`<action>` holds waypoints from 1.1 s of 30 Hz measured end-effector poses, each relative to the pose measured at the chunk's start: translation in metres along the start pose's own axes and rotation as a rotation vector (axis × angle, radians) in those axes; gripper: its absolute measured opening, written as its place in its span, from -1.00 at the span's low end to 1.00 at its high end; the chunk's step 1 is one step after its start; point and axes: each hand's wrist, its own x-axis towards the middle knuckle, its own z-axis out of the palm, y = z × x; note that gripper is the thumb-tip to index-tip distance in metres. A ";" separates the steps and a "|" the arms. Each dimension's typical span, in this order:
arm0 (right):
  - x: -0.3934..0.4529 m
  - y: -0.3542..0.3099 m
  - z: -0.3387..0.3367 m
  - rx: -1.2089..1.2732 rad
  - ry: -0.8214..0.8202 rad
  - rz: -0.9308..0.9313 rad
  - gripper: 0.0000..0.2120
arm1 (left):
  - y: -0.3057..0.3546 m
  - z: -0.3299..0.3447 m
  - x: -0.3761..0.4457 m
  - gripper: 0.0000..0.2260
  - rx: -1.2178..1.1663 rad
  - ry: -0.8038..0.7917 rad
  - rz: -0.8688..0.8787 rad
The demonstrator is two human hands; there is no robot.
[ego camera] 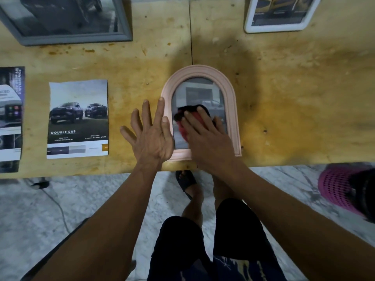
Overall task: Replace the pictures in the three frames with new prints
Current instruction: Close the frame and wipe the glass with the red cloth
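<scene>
A pink frame (200, 110) with a round top lies flat on the yellow wooden table (284, 98), right at the near edge, in the middle of the view. The right hand (205, 134) lies on the glass of this frame, palm down, and its fingers are spread flat over a red and black cloth (182, 120), pressing it on the glass. The cloth peeks out at 10 o'clock from the hand. The right arm comes in from 5 o'clock. The left hand (150, 130) is open with straight fingers spread wide, palm down. It rests just beside the frame at 9 o'clock, with the thumb side touching the frame's left rim. The fingers point to 12 o'clock, and the left arm comes in from 7 o'clock. Further to 9 o'clock from the pink frame, a loose print (78, 119) of two trucks with the words DOUBLE CAB lies flat on the table. Another print (11, 118) lies at the far left edge, partly cut off. At 10 o'clock, at the far side of the table, is a grey frame (67, 27) with a dark picture in it. At 1 o'clock is a white frame (282, 15) with a yellowish picture. On the floor at 4 o'clock stands a pink basket (338, 189) with holes.
</scene>
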 end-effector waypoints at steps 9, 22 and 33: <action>-0.011 -0.002 0.007 0.139 0.096 0.215 -0.42 | 0.001 0.000 -0.001 -0.57 0.009 -0.011 -0.007; -0.059 0.021 -0.006 -0.093 0.056 0.100 -0.62 | 0.005 -0.003 -0.002 -0.56 0.043 -0.024 -0.011; -0.063 0.080 0.003 -0.020 0.323 0.116 -0.71 | 0.006 -0.006 -0.002 -0.56 0.071 -0.038 -0.013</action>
